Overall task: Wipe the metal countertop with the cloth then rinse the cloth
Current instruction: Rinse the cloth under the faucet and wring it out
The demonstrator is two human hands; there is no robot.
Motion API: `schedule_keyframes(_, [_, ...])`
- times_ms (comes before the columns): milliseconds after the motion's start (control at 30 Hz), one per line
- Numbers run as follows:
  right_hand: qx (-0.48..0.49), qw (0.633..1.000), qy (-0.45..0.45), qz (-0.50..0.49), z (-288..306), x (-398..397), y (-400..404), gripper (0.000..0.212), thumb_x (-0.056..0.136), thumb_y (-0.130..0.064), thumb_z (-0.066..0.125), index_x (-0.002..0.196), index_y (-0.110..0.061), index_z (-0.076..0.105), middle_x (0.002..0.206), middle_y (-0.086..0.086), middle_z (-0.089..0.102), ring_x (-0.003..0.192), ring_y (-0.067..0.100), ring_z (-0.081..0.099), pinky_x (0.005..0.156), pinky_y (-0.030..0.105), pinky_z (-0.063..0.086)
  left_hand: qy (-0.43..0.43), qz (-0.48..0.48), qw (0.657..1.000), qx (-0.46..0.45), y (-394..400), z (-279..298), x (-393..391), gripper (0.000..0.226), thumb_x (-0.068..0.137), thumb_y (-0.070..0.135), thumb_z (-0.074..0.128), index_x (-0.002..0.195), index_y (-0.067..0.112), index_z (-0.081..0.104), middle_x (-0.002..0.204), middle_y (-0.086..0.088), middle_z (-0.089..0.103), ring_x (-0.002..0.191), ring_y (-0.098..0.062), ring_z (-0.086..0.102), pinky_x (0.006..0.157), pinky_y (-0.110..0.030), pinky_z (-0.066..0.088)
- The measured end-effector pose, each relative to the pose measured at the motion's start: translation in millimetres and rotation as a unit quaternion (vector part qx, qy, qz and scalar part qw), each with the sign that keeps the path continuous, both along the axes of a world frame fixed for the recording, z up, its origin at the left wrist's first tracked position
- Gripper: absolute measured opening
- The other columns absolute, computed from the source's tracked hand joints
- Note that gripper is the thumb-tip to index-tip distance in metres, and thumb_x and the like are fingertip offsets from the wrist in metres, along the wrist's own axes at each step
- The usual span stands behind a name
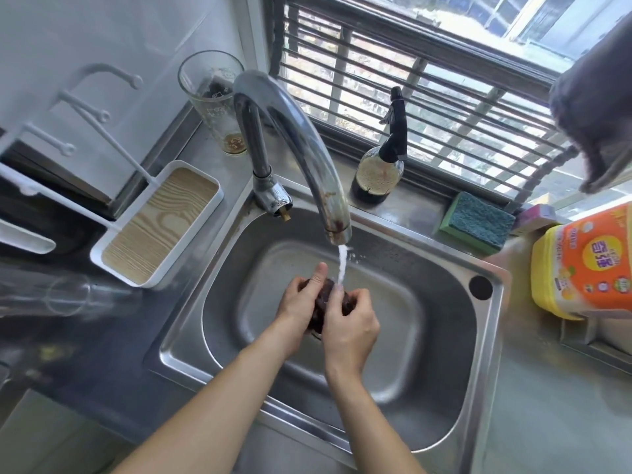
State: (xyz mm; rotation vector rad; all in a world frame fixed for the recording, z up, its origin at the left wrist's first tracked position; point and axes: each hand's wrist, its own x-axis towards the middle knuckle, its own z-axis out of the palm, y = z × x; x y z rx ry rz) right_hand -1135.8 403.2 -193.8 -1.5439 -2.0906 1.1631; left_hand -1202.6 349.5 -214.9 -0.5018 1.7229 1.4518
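Your two hands are over the sink [444,398]: your left hand [297,306] and your right hand [349,326] both curl round one dark cloth [325,299], bunched between them above the basin, the left thumb sticking up. One stream of water [343,265] falls from the single chrome faucet [301,142] onto the cloth beside your right fingers. The basin shows nothing else but one dark round hole [480,287] in the rim at its right corner.

You have one tall glass [219,100] behind the faucet, with a brownish trace at its bottom, and one dark spray bottle [379,165] on the ledge by the window. One green sponge [477,223] lies right of it, then one orange-and-yellow detergent container [584,265]. Left of the sink sits one white tray [157,224] with a wood-grain floor, and nothing lies on that floor.
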Motion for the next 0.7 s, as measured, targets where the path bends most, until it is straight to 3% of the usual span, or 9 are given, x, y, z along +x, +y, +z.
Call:
schedule_keyframes(100, [0.041,0.992,0.034,0.118,5,8,-29,0.039,0.099,-0.040,0.054,0.071,-0.013,0.057,0.065,0.008,0.064,0.063,0.031,0.059,0.060,0.039,0.040,0.000,0.035,0.999,-0.024,0,-1,-9,0.048,0.081,0.063,0.072,0.075,0.016,0.062,0.067,-0.002,0.065,0.065,-0.021,0.061,0.070,-0.032,0.053])
schedule_keyframes(167, [0.050,0.991,0.003,0.123,5,1,-22,0.045,0.099,-0.042,0.049,0.074,-0.009,0.066,0.068,0.013,0.070,0.066,0.035,0.063,0.059,0.039,0.041,-0.010,0.044,0.999,-0.010,2,0,-4,0.032,0.090,0.039,0.071,0.068,0.016,0.065,0.061,0.001,0.064,0.061,-0.019,0.058,0.062,-0.028,0.050])
schedule_keyframes(233, [-0.007,0.996,-0.062,0.069,1,-16,8,0.044,0.100,-0.042,0.050,0.079,-0.010,0.072,0.077,0.015,0.073,0.078,0.038,0.065,0.065,0.038,0.043,-0.017,0.028,0.999,0.030,6,4,8,0.031,0.089,0.028,0.063,0.060,0.018,0.069,0.057,0.003,0.064,0.056,-0.016,0.058,0.050,-0.021,0.046])
schedule_keyframes(333, [-0.136,0.989,-0.061,0.026,3,-29,45,0.045,0.101,-0.038,0.049,0.069,-0.012,0.065,0.079,0.012,0.072,0.086,0.036,0.063,0.073,0.037,0.042,-0.007,-0.015,0.999,0.039,15,13,10,0.027,0.078,0.039,0.062,0.056,0.025,0.070,0.055,0.006,0.064,0.053,-0.012,0.059,0.051,-0.020,0.045])
schedule_keyframes(533, [0.035,0.985,0.014,0.171,2,0,-13,0.050,0.102,-0.036,0.040,0.077,-0.007,0.072,0.077,0.017,0.073,0.074,0.032,0.063,0.070,0.043,0.040,-0.053,0.087,0.995,0.000,11,4,-21,0.030,0.086,0.035,0.072,0.087,0.006,0.073,0.076,-0.011,0.070,0.065,-0.022,0.065,0.068,-0.036,0.057])
schedule_keyframes(633, [-0.007,0.986,-0.076,0.148,-7,-10,15,0.054,0.107,-0.044,0.035,0.090,-0.010,0.074,0.091,0.021,0.074,0.089,0.041,0.067,0.074,0.043,0.047,-0.092,0.041,0.994,0.037,9,2,-12,0.028,0.088,0.038,0.070,0.075,0.014,0.070,0.061,-0.001,0.068,0.049,-0.016,0.064,0.046,-0.022,0.049])
schedule_keyframes(700, [-0.086,0.983,-0.125,0.099,-11,-19,35,0.055,0.107,-0.048,0.033,0.103,-0.010,0.072,0.106,0.021,0.073,0.103,0.041,0.065,0.085,0.042,0.048,-0.104,0.009,0.992,0.075,6,-1,-7,0.032,0.089,0.044,0.069,0.074,0.017,0.074,0.069,-0.002,0.074,0.054,-0.016,0.069,0.046,-0.022,0.050])
